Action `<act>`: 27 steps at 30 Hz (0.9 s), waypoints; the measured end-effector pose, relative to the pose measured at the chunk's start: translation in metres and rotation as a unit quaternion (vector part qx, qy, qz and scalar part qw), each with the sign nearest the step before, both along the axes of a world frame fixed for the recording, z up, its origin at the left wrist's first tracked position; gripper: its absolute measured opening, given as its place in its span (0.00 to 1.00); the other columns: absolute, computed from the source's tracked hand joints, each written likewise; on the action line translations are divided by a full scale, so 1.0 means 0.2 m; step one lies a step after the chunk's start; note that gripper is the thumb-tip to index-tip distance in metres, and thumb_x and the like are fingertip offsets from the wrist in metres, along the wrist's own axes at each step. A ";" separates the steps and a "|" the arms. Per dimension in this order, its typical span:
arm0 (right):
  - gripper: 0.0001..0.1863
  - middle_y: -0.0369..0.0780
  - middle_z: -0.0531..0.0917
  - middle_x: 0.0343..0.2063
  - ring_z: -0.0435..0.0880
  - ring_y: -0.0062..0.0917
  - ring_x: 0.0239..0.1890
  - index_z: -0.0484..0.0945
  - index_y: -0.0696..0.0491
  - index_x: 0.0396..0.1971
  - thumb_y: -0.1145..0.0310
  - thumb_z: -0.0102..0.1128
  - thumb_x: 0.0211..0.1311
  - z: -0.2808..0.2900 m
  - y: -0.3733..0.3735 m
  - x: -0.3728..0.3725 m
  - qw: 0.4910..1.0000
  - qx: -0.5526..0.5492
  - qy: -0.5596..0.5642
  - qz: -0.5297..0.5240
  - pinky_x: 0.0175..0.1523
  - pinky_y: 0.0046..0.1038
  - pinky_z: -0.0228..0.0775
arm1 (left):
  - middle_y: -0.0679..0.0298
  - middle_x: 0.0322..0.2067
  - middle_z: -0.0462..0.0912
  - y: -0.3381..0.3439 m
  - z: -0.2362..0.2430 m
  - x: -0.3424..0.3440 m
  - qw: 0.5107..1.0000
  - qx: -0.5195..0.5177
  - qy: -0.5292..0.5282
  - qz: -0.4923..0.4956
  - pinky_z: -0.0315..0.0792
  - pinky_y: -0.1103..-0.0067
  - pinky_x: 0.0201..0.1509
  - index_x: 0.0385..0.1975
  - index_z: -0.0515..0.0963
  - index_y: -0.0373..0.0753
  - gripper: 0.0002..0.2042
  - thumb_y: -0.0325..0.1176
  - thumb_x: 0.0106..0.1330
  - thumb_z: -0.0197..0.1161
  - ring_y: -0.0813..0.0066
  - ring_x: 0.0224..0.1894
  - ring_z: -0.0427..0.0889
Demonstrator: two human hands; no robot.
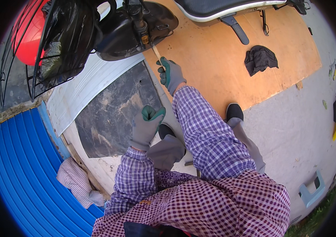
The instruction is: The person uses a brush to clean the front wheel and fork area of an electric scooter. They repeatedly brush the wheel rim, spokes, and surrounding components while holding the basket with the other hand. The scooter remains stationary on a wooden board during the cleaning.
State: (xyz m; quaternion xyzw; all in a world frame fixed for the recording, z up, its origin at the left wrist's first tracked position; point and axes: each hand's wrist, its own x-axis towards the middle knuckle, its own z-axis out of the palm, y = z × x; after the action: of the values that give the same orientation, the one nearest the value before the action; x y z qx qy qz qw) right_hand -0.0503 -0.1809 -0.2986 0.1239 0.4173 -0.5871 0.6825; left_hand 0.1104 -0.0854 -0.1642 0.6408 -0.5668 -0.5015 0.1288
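In my right hand (172,75), gloved in grey and green, is a thin stick-like tool (157,54) with a pale handle. Its far end meets the dark upright column (138,23) of a two-wheeled vehicle, beside a small orange-brown fitting (145,39). What kind of tip it has is too small to tell. Behind the column sits a rounded, glossy black body part (116,39). My left hand (146,124), in a matching glove, hovers lower down with its fingers curled in and nothing showing in them. Below it lies a worn dark mat (116,106).
A black wire basket (37,75) with a black plastic bag (71,35) and a red rounded object (29,39) juts in upper left. The vehicle's seat (223,10) overhangs an orange-tan board (203,51) bearing a black cloth (260,59). A light-blue stool (314,189) stands right; blue corrugated sheeting (22,158) lies left.
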 end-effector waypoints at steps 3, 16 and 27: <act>0.21 0.34 0.73 0.27 0.64 0.16 0.18 0.75 0.55 0.52 0.52 0.58 0.76 -0.02 0.03 0.01 0.998 -0.003 -0.022 -0.065 0.20 0.22 0.57 | 0.70 0.19 0.62 0.00 -0.01 0.03 1.000 -0.008 0.013 -0.002 0.60 0.75 0.27 0.21 0.67 0.36 0.20 0.34 0.63 0.76 0.82 0.24 0.60; 0.18 0.35 0.73 0.22 0.64 0.17 0.17 0.80 0.56 0.45 0.54 0.61 0.74 0.00 0.00 0.03 0.998 0.042 0.046 -0.003 0.20 0.24 0.55 | 0.67 0.23 0.68 0.00 -0.08 0.08 0.997 -0.034 0.039 0.049 0.64 0.76 0.30 0.27 0.69 0.35 0.14 0.28 0.63 0.72 0.80 0.27 0.64; 0.14 0.38 0.78 0.23 0.67 0.19 0.17 0.80 0.54 0.41 0.57 0.64 0.70 -0.05 -0.02 -0.02 0.996 0.064 0.067 0.002 0.20 0.26 0.58 | 0.65 0.26 0.76 0.01 -0.05 0.06 0.998 -0.032 0.039 0.042 0.72 0.77 0.31 0.31 0.73 0.33 0.06 0.21 0.67 0.65 0.78 0.26 0.76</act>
State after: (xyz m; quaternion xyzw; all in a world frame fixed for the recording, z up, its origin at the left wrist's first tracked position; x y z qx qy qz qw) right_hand -0.0536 -0.1845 -0.3084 0.1270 0.4994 -0.5651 0.6444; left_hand 0.1224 -0.0843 -0.1743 0.6397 -0.5499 -0.5015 0.1920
